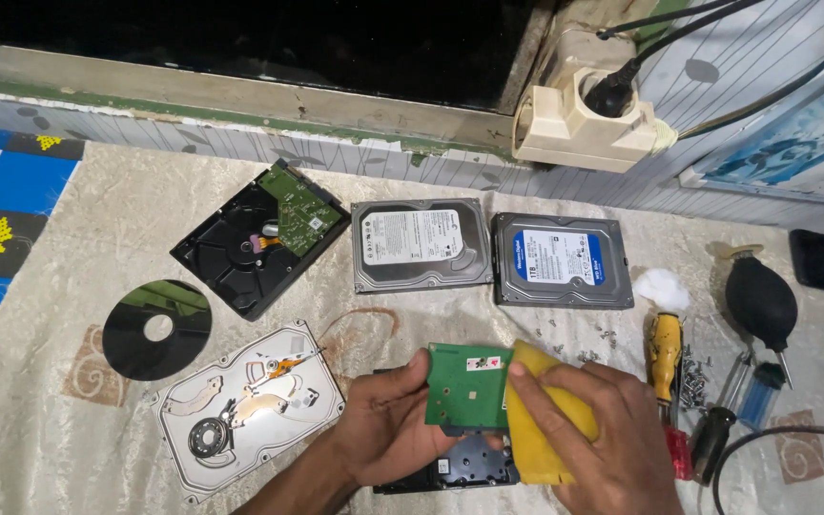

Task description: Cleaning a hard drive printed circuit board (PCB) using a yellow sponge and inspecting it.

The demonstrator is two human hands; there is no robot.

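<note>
Step in hand: wiping the green circuit board point(467, 385) with a yellow cloth point(547, 410), as it looks.
Left hand point(385, 427): clamped on the board's left edge, thumb on top.
Right hand point(603, 434): fingers pressing the cloth onto the board's right edge.
Board's place: between both hands, just above a black drive body point(460, 469) on the surface point(69, 420).
Next move calls for: a steady grip and light strokes across the board.
Nearby: opened drive point(250, 408) left of the board; screwdriver point(663, 355) right.
</note>
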